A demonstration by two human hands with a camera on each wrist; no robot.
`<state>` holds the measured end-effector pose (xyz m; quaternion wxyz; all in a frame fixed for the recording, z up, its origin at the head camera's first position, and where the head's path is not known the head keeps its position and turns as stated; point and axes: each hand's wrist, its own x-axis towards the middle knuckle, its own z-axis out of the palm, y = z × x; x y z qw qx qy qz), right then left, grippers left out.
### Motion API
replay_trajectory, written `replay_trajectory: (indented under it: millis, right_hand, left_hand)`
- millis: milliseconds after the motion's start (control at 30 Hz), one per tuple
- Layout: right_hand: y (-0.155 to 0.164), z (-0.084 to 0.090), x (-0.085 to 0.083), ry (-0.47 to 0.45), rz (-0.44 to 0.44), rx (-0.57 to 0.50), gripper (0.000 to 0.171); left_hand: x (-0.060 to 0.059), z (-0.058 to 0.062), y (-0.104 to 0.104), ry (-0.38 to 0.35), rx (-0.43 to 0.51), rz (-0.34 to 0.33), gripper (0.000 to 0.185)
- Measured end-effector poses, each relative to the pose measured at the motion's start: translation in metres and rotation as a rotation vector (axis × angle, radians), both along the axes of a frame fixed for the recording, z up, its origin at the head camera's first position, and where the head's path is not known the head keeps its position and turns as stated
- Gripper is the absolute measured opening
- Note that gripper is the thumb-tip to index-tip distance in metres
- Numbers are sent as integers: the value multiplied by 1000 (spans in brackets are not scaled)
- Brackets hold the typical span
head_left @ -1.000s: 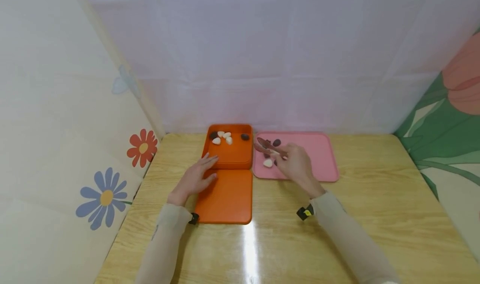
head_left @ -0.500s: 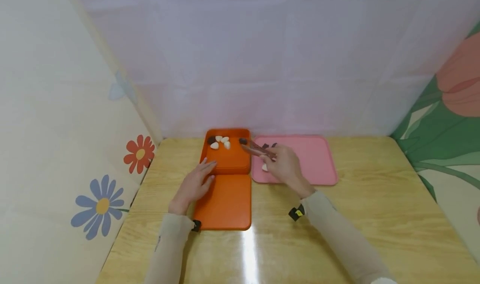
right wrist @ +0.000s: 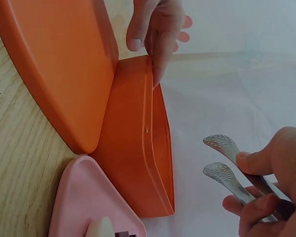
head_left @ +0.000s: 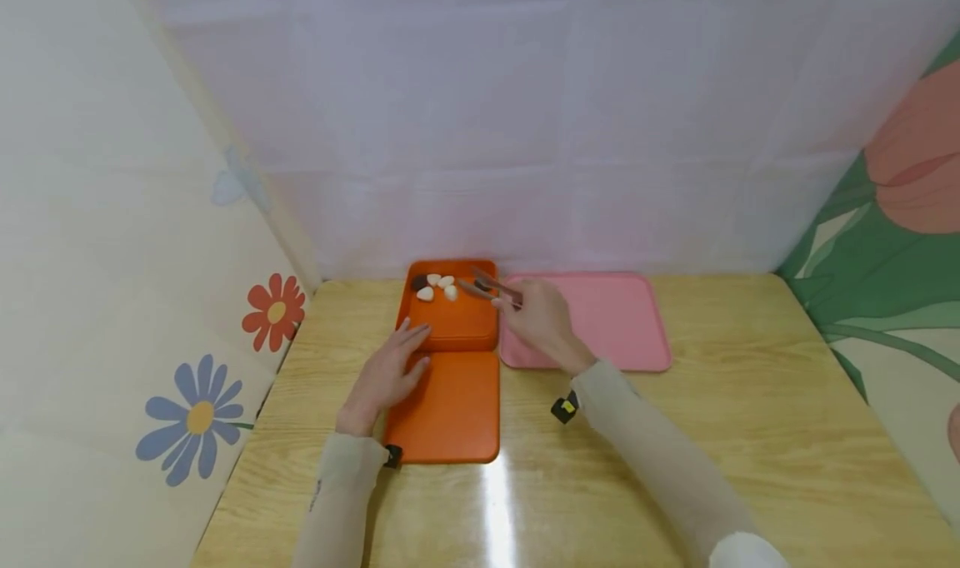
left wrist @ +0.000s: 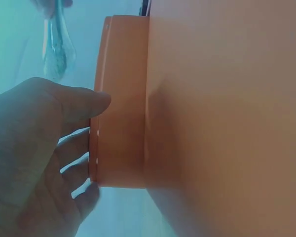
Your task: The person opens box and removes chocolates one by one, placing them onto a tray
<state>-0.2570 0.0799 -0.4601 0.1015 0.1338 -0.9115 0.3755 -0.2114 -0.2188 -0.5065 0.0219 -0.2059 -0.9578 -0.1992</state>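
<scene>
A pair of metal tongs (right wrist: 222,174) with perforated tips is held in my right hand (head_left: 545,322), its tips over the right part of an orange box (head_left: 450,326). The tips stand apart in the right wrist view, with nothing between them. In the head view they overlap a dark piece (head_left: 481,285). Several white pebble-like pieces (head_left: 425,294) and another dark piece (head_left: 419,283) lie at the box's back left. My left hand (head_left: 382,376) rests at the box's front left rim, fingers extended over it and thumb (left wrist: 96,102) on the outer side.
An orange lid (head_left: 450,410) lies flat against the box's front. To the right is a pink tray (head_left: 615,318), its left part hidden by my right hand. The right wrist view shows a white piece (right wrist: 103,229) and dark blocky pieces (right wrist: 122,234) there.
My right hand has moved left with the tongs, from over the pink tray to over the orange box. The left hand stays at the rim.
</scene>
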Motion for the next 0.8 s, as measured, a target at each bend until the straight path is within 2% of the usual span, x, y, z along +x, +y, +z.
replay_trajectory:
  millis: [300,533,667,800]
  right_hand:
    - [-17,1,-14,-58,-26,15,31]
    - [-26,1,-23,-75,10,43,24]
    - [-32,0,-28,-97,28,76,20]
    - [-39,-3,-33,-141,49,103,28]
  left_hand:
    - [3,2,2,74,-8,-43,59]
    - [4,4,2,41,-23,-49,59]
    - [3,3,2,49,-25,-58,59]
    - [3,0,0,41,-19,-58,59]
